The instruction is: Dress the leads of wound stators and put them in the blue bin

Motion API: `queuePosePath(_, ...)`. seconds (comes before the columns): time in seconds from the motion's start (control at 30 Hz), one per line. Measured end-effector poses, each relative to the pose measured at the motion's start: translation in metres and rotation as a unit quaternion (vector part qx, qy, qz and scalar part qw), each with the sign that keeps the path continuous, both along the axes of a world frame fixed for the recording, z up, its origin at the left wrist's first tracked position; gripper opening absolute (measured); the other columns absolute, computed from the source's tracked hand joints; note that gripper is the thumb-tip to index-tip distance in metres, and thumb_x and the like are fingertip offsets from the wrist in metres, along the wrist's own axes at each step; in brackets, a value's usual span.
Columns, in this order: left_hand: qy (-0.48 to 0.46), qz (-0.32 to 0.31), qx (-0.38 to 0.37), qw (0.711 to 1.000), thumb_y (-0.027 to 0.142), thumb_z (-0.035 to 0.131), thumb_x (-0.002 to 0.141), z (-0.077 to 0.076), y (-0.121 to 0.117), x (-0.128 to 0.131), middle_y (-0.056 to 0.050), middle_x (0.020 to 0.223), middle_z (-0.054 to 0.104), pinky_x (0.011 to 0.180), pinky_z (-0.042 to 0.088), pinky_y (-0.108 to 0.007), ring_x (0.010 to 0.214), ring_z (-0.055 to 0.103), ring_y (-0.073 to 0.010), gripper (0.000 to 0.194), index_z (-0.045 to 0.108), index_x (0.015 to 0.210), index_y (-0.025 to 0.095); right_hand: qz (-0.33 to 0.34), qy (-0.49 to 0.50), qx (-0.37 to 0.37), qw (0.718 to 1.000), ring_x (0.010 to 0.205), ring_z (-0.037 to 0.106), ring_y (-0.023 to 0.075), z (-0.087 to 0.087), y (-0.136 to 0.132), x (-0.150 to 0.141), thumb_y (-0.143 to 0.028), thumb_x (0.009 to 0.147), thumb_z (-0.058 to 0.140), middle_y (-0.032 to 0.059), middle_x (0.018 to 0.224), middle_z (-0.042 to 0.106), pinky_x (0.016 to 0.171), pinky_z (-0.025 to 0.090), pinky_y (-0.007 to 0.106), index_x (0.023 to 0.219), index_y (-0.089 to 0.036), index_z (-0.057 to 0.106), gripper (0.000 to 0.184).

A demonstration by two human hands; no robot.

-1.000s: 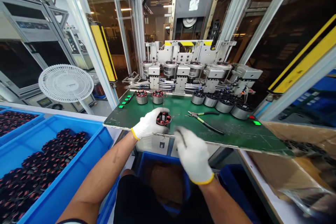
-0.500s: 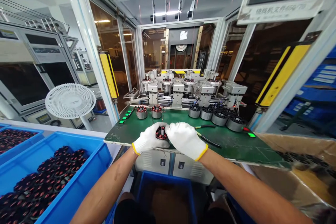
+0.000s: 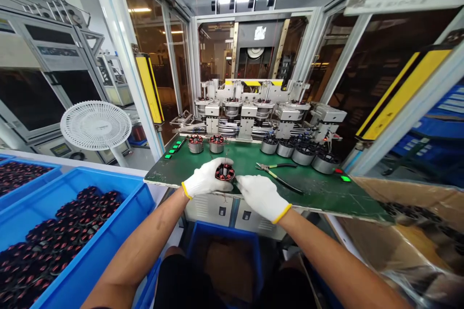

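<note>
Blue plastic forms the large bin point(image 3: 119, 207) at the lower left of the frame, in which many dark parts point(image 3: 68, 231) with red windings are heaped. Above it, a white fan point(image 3: 96, 124) is seen. Toward the centre, a green worktop point(image 3: 319, 193) is reached, with small green-lit pieces point(image 3: 173, 149) set along its left edge. Two red-wound cores point(image 3: 206, 145) are stood upright near its back edge, apart from each other.

Just in front of them, at the centre, the held core point(image 3: 225, 172), also wound in red, is gripped at the worktop's front edge by the gloved left hand point(image 3: 206, 178), whose fingers are curled around its left side. Behind, a metal machine point(image 3: 250, 112) is fitted across the frame. The gloved right hand point(image 3: 264, 197) is held just right of the core, its fingers bent and kept close together; whether anything is pinched between them cannot be told.

Farther right, pliers point(image 3: 278, 176) with green-and-black handles are laid with their jaws pointed left. Behind them, four dark-topped cores point(image 3: 303, 154) are lined up. At the lower right, more cores point(image 3: 420, 222) are contained in a cardboard box point(image 3: 377, 239).
</note>
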State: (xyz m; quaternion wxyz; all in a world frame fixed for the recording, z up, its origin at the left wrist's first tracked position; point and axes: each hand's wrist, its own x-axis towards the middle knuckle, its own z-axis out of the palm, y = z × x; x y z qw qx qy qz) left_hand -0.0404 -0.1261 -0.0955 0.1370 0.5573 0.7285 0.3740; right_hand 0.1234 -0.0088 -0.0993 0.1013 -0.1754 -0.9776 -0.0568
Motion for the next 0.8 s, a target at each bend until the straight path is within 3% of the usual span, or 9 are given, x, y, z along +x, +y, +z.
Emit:
queuePosePath(0.1,0.039,0.067,-0.012,0.997,0.045,0.079,0.055,-0.001,-0.003,0.006,-0.003,0.123,0.061,0.09,0.046,-0.04,0.108,0.059,-0.0305,0.082,0.048,0.131,0.033,0.004,0.121,-0.085,0.989,0.089,0.065,0.0225,0.015,0.01,-0.003,-0.037,0.095,0.044,0.0085,0.101,0.07,0.074,0.045,0.03,0.11,-0.021,0.064,0.029)
queuePosePath(0.17,0.059,0.099,-0.018,0.993,0.05,0.078,0.055,0.0,-0.003,0.012,-0.005,0.123,0.06,0.088,0.046,-0.042,0.108,0.058,-0.0334,0.085,0.047,0.132,0.033,0.006,0.207,-0.203,0.957,0.082,0.065,0.0192,0.024,0.015,-0.014,-0.033,0.093,0.046,0.0101,0.115,0.066,0.07,0.048,0.029,0.121,-0.02,0.059,0.034)
queuePosePath(0.27,0.083,0.117,-0.044,0.989,0.055,0.075,0.056,0.003,0.001,0.018,-0.008,0.113,0.063,0.079,0.048,-0.041,0.099,0.061,-0.0341,0.076,0.053,0.124,0.029,0.033,0.232,-0.477,0.847,0.052,0.059,0.0114,0.031,0.015,-0.044,-0.027,0.089,0.048,0.0101,0.107,0.067,0.048,0.046,0.024,0.128,-0.016,0.053,0.041)
queuePosePath(0.33,0.104,0.14,-0.074,0.982,0.059,0.074,0.055,0.004,0.004,0.019,-0.009,0.106,0.064,0.073,0.049,-0.041,0.093,0.062,-0.0346,0.07,0.058,0.114,0.026,0.058,0.235,-0.578,0.779,0.044,0.053,0.0094,0.033,0.009,-0.058,-0.024,0.085,0.051,0.0064,0.089,0.068,0.04,0.041,0.022,0.123,-0.014,0.056,0.04)
queuePosePath(0.47,0.126,0.144,-0.094,0.977,0.053,0.072,0.06,0.005,0.005,0.013,-0.009,0.104,0.063,0.074,0.049,-0.039,0.094,0.062,-0.0332,0.056,0.062,0.105,0.023,0.165,0.243,-0.56,0.774,0.049,0.052,0.0086,0.038,-0.015,-0.047,-0.02,0.08,0.051,-0.001,0.071,0.063,0.047,0.043,0.019,0.104,-0.017,0.068,0.029)
queuePosePath(0.53,0.12,0.074,-0.062,0.988,0.044,0.07,0.064,0.005,0.004,0.007,-0.008,0.109,0.064,0.081,0.048,-0.037,0.1,0.061,-0.0302,0.05,0.062,0.109,0.023,0.203,0.223,-0.543,0.784,0.051,0.05,0.0085,0.039,-0.024,-0.029,-0.022,0.081,0.049,-0.0022,0.065,0.059,0.048,0.042,0.019,0.094,-0.017,0.071,0.026)
queuePosePath(0.63,0.086,-0.035,-0.002,0.996,0.033,0.069,0.065,0.006,0.003,-0.004,-0.004,0.113,0.065,0.088,0.047,-0.032,0.103,0.06,-0.0243,0.055,0.058,0.118,0.023,0.183,0.216,-0.545,0.789,0.046,0.041,0.0076,0.031,-0.023,-0.009,-0.024,0.081,0.05,-0.004,0.054,0.049,0.043,0.034,0.018,0.091,-0.016,0.072,0.026)
queuePosePath(0.7,0.066,-0.055,0.007,0.996,0.03,0.07,0.063,0.006,0.004,-0.009,-0.002,0.109,0.066,0.086,0.048,-0.03,0.098,0.061,-0.022,0.056,0.059,0.117,0.022,0.143,0.242,-0.577,0.767,0.042,0.034,0.007,0.022,-0.016,-0.008,-0.027,0.081,0.051,-0.0054,0.048,0.042,0.04,0.028,0.018,0.092,-0.014,0.072,0.027)
queuePosePath(0.8,0.059,-0.049,-0.002,0.997,0.029,0.072,0.06,0.006,0.006,-0.011,0.0,0.102,0.066,0.08,0.048,-0.029,0.091,0.061,-0.0206,0.054,0.061,0.113,0.021,0.095,0.29,-0.655,0.691,0.039,0.026,0.006,0.008,0.0,-0.021,-0.03,0.078,0.054,-0.0086,0.045,0.032,0.036,0.02,0.019,0.092,-0.011,0.07,0.029)
